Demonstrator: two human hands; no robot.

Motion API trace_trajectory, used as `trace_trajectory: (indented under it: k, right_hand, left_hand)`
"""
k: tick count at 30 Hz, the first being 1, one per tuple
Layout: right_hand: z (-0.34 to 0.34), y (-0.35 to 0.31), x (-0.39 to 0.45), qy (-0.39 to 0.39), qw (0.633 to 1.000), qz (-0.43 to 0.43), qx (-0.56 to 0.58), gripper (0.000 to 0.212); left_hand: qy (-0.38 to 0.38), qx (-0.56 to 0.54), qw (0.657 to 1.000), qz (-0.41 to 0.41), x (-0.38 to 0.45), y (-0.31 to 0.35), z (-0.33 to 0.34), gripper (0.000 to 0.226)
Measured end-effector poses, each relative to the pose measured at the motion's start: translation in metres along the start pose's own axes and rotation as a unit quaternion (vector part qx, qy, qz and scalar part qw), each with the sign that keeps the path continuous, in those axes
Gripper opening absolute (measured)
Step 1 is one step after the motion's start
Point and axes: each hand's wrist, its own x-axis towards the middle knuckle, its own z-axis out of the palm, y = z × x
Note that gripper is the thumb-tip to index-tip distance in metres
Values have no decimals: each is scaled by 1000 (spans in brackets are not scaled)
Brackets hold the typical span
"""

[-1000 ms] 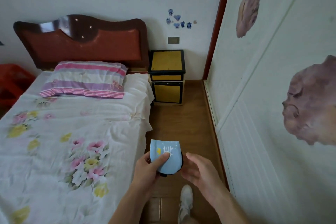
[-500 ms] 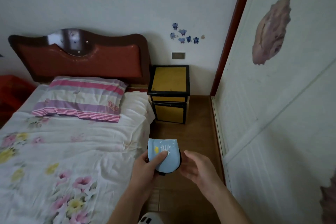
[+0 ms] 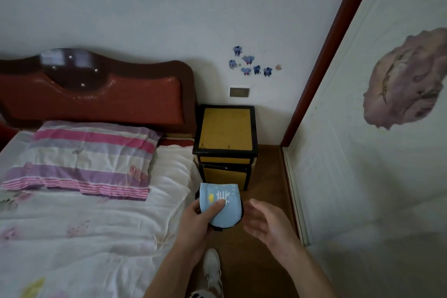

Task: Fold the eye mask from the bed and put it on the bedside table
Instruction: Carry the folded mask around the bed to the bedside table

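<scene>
Your left hand [image 3: 197, 222] has its grip clamped on the folded light-blue fabric eye mask [image 3: 221, 203], thumb across its face. Your right hand [image 3: 266, 221], fingers spread, hovers at its 3 o'clock. The yellow black-framed counter [image 3: 226, 129] stands at 12 o'clock.

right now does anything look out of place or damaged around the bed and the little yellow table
Nothing stands out. The folded light-blue eye mask sits pinched in the left hand; the black-framed yellow bedside table is upright and the striped pillow lies flat.
</scene>
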Motion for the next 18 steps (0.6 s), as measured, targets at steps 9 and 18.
trace_trajectory:
  k: [9,18]
  right_hand:
    - [60,-85,99,32,999,-11,0,30]
    - [65,-137,175,64,997,11,34,26]
  left_hand:
    - [-26,3,999,-23,132,78,-15,42]
    - [-46,-6,997,-56,230,112,2,41]
